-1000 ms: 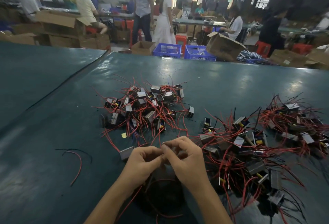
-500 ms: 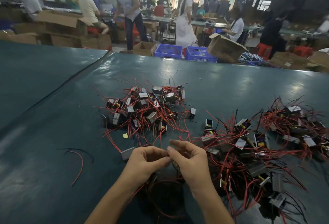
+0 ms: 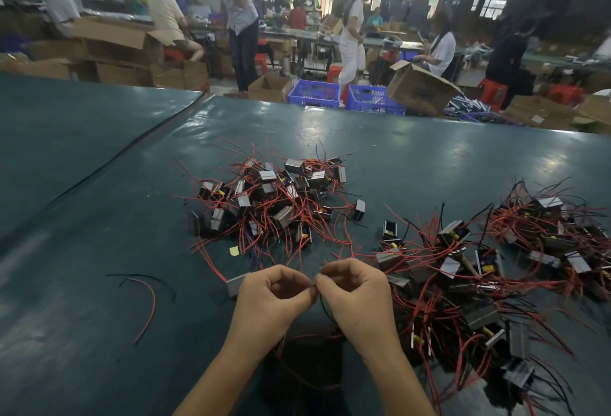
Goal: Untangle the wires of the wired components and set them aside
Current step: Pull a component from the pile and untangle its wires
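Pinching with both, I have my left grip [image 3: 271, 300] and right grip [image 3: 357, 296] closed on 1 thin black wire [image 3: 323, 306]. Thumb and forefinger tips of each meet at the middle, the 2 pinches almost touching. The wire drops from there between my wrists toward a dark shape I cannot make out, where a red loop [image 3: 307, 338] also lies. 1 grey block [image 3: 235, 284] sits just beside the left grip on the teal surface [image 3: 99, 217]. Beyond both grips lies a pile of wired blocks [image 3: 274, 200]. A larger tangled heap [image 3: 463, 283] spreads to the right, its nearest red strands running close past the right grip. Well off to the left, 2 loose wires [image 3: 148, 303], 1 red and 1 black, lie curved.
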The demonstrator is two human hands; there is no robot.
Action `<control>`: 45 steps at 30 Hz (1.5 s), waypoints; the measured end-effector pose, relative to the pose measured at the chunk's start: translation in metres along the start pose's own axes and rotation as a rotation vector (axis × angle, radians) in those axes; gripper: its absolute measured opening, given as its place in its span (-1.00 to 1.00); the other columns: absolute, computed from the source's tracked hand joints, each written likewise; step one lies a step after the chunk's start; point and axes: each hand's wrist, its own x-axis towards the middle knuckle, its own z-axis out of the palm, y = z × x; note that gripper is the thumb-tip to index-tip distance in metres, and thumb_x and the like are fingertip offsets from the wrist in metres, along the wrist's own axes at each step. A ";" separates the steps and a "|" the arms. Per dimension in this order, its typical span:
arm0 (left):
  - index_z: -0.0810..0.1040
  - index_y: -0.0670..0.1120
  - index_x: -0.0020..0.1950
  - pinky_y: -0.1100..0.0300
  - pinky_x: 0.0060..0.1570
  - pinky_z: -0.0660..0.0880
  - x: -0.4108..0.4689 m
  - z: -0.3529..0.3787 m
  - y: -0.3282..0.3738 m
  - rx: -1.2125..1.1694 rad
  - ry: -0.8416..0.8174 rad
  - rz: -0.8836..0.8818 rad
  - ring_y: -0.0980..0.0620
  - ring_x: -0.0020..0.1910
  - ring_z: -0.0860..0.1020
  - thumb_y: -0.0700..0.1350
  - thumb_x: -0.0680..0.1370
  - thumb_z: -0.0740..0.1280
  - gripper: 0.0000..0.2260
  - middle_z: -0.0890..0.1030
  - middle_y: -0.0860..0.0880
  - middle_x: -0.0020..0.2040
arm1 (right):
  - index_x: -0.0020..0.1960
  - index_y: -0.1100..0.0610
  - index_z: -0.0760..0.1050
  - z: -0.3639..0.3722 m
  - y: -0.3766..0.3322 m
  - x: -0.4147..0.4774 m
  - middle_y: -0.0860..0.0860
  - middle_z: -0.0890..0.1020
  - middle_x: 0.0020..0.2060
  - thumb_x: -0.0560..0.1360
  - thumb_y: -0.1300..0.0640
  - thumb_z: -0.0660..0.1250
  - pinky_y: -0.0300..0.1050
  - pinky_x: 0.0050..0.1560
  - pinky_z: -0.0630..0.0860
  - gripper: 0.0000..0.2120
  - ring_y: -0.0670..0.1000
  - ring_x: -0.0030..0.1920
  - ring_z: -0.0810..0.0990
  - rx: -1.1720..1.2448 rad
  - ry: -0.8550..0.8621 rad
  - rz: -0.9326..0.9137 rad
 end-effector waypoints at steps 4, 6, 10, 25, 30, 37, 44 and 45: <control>0.68 -0.14 -0.09 0.30 -0.25 0.56 0.000 -0.001 0.002 -0.126 -0.100 -0.143 -0.03 -0.21 0.70 -0.09 0.27 0.59 -0.73 0.71 -0.14 -0.23 | -0.12 0.09 0.64 0.001 -0.002 -0.001 -0.02 0.69 -0.37 0.43 0.27 0.48 -0.34 -0.27 0.53 -0.90 -0.13 -0.31 0.66 0.114 -0.007 0.029; 0.70 -0.12 -0.09 0.26 -0.18 0.58 0.002 -0.004 0.002 -0.116 -0.162 -0.181 -0.06 -0.16 0.71 0.02 0.26 0.56 -0.68 0.72 -0.13 -0.18 | -0.05 0.10 0.65 0.001 -0.003 -0.001 0.03 0.69 -0.36 0.44 0.26 0.47 -0.30 -0.26 0.56 -0.87 -0.09 -0.31 0.67 0.197 -0.007 0.069; 0.74 0.01 -0.10 0.24 -0.15 0.59 0.000 -0.001 0.003 -0.114 -0.220 -0.148 -0.05 -0.14 0.71 0.05 0.32 0.50 -0.79 0.73 -0.10 -0.16 | -0.07 0.11 0.67 0.004 -0.005 -0.003 0.08 0.71 -0.29 0.44 0.29 0.47 -0.26 -0.34 0.58 -0.88 -0.02 -0.29 0.69 0.282 0.027 0.091; 0.74 0.06 -0.16 0.34 -0.32 0.49 -0.003 -0.003 0.008 0.099 -0.154 0.109 0.14 -0.36 0.62 -0.14 0.46 0.49 -0.91 0.69 0.00 -0.32 | -0.24 0.07 0.67 -0.005 -0.007 -0.002 -0.07 0.69 -0.36 0.40 0.22 0.52 -0.34 -0.29 0.54 -0.91 -0.13 -0.33 0.65 -0.001 -0.025 -0.062; 0.74 0.07 -0.15 0.30 -0.27 0.49 0.003 -0.014 0.007 0.110 -0.293 0.102 0.16 -0.31 0.62 -0.12 0.47 0.49 -0.92 0.71 -0.01 -0.27 | -0.18 0.15 0.64 -0.013 -0.006 0.004 0.08 0.68 -0.37 0.39 0.24 0.53 -0.25 -0.31 0.56 -0.93 0.00 -0.37 0.65 0.121 -0.142 0.030; 0.74 0.03 -0.18 0.39 -0.23 0.49 0.008 -0.022 0.008 0.017 -0.366 0.078 0.16 -0.27 0.65 -0.05 0.43 0.49 -0.96 0.71 -0.02 -0.27 | -0.21 0.08 0.69 -0.025 0.001 0.008 0.05 0.68 -0.34 0.47 0.00 0.43 -0.08 -0.23 0.54 -0.83 -0.06 -0.33 0.60 -0.083 -0.347 -0.107; 0.72 0.01 -0.18 0.31 -0.24 0.53 0.005 -0.017 0.003 0.436 -0.234 0.357 0.19 -0.28 0.64 -0.13 0.47 0.46 -0.93 0.69 0.13 -0.28 | -0.37 0.08 0.52 -0.020 0.011 0.006 -0.07 0.51 -0.50 0.53 -0.01 0.35 -0.14 -0.34 0.41 -0.67 -0.14 -0.45 0.43 -0.445 -0.288 -0.146; 0.72 -0.01 -0.16 0.25 -0.25 0.55 0.003 -0.015 0.003 0.543 -0.215 0.463 0.19 -0.29 0.63 -0.11 0.45 0.44 -0.94 0.69 0.13 -0.28 | -0.41 0.11 0.48 -0.016 0.011 0.006 -0.04 0.48 -0.51 0.52 -0.01 0.33 -0.08 -0.33 0.41 -0.64 -0.12 -0.46 0.41 -0.503 -0.263 -0.124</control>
